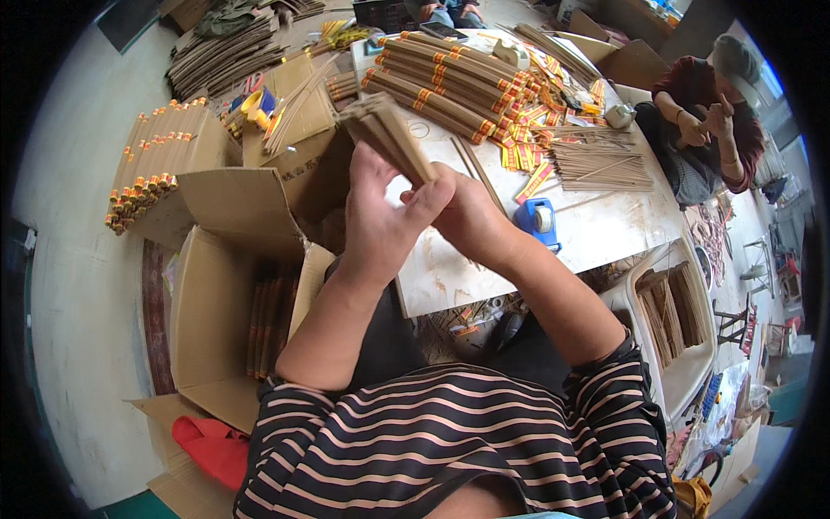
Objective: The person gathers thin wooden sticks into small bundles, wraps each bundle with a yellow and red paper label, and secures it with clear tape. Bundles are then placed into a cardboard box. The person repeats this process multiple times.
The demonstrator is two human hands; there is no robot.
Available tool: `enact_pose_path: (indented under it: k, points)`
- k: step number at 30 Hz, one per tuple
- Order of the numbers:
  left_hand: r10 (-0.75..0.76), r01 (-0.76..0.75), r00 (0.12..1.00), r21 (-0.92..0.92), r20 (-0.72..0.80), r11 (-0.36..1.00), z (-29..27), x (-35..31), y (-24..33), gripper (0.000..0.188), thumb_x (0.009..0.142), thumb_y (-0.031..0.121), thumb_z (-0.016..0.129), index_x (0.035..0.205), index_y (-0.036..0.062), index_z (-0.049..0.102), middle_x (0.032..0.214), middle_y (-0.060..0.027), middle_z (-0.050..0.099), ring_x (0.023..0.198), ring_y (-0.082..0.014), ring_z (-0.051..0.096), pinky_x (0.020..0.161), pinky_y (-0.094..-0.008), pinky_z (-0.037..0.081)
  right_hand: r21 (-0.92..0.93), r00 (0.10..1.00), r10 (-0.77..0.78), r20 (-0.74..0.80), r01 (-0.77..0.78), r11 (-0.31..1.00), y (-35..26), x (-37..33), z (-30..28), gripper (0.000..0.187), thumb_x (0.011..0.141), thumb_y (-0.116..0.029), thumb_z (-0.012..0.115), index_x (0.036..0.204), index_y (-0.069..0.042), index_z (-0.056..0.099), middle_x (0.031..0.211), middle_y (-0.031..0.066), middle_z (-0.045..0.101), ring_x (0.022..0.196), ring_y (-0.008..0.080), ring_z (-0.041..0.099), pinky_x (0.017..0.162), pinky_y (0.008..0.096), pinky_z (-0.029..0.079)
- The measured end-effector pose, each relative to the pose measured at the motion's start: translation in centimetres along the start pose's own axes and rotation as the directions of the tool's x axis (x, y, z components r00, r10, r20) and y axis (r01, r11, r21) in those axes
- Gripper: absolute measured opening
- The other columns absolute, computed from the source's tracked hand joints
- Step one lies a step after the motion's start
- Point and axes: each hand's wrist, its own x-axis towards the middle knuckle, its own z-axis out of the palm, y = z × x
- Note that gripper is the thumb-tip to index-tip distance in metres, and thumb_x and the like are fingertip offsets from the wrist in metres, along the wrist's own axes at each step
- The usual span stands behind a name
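Over the tabletop's [445,285] left edge, hands [475,214] clasped a stick bundle [396,143], right closed, left looser; it seemed light, brittle, best held mid-length.

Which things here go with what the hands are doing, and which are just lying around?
Seem part of the job:
brown stick bundle, held by the left hand and right hand
banded stick bundles on the table
loose brown sticks
red-and-yellow labels
blue tape dispenser

Seem just lying about:
red cloth
black phone
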Motion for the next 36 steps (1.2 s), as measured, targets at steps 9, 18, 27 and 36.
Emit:
enact_pose_path:
  k: [9, 18, 27, 36]
  points:
    - [-0.450, 0.301, 0.891, -0.674, -0.053, 0.675, -2.5, -0.4, -1.2, 0.014, 0.087, 0.018, 0.057, 0.081, 0.0080, 0.049, 0.058, 0.0009, 0.042, 0.051, -0.0105, 0.041, 0.051, -0.0265, 0.039, -0.057, 0.810, 0.498, 0.310, -0.507, 0.860, -2.1, -7.0, 0.7, 0.023, 0.076, -0.015, 0.068, 0.085, 0.001, 0.054, 0.065, 0.0065, 0.054, 0.059, 0.0140, 0.054, 0.056, 0.0264, 0.044]
    - [-0.587, 0.392, 0.808, -0.785, 0.045, 0.480, -2.9, -5.1, -3.4, 0.015, 0.085, 0.017, 0.061, 0.079, 0.0052, 0.054, 0.062, -0.0016, 0.049, 0.054, -0.0118, 0.046, 0.055, -0.0256, 0.041, 0.136, 0.649, 0.637, 0.415, -0.737, 0.662, -3.8, -15.2, 2.2, 0.026, 0.081, -0.020, 0.067, 0.087, -0.001, 0.050, 0.060, 0.0000, 0.051, 0.045, 0.0081, 0.050, 0.039, 0.0204, 0.040]
    - [-0.464, 0.439, 0.853, -0.812, 0.241, 0.385, -1.2, -6.8, -2.0, 0.024, 0.088, 0.027, 0.058, 0.096, 0.0050, 0.057, 0.076, -0.0069, 0.057, 0.061, -0.0136, 0.052, 0.060, -0.0284, 0.044, 0.711, 0.727, 0.367, 0.581, -0.672, 0.207, -3.1, -19.0, 3.1, 0.021, 0.085, -0.019, 0.062, 0.083, -0.002, 0.049, 0.059, 0.0038, 0.050, 0.043, 0.0104, 0.048, 0.038, 0.0219, 0.041]
    - [-0.517, 0.491, 0.822, -0.757, 0.239, 0.430, 0.5, -7.3, -3.4, 0.011, 0.085, 0.014, 0.060, 0.091, 0.0085, 0.053, 0.065, -0.0020, 0.051, 0.057, -0.0126, 0.047, 0.056, -0.0277, 0.040, 0.646, 0.692, 0.592, 0.412, -0.680, 0.346, -3.4, -18.1, 2.3, 0.022, 0.084, -0.017, 0.063, 0.089, -0.002, 0.047, 0.059, 0.0023, 0.051, 0.044, 0.0110, 0.050, 0.040, 0.0222, 0.041]
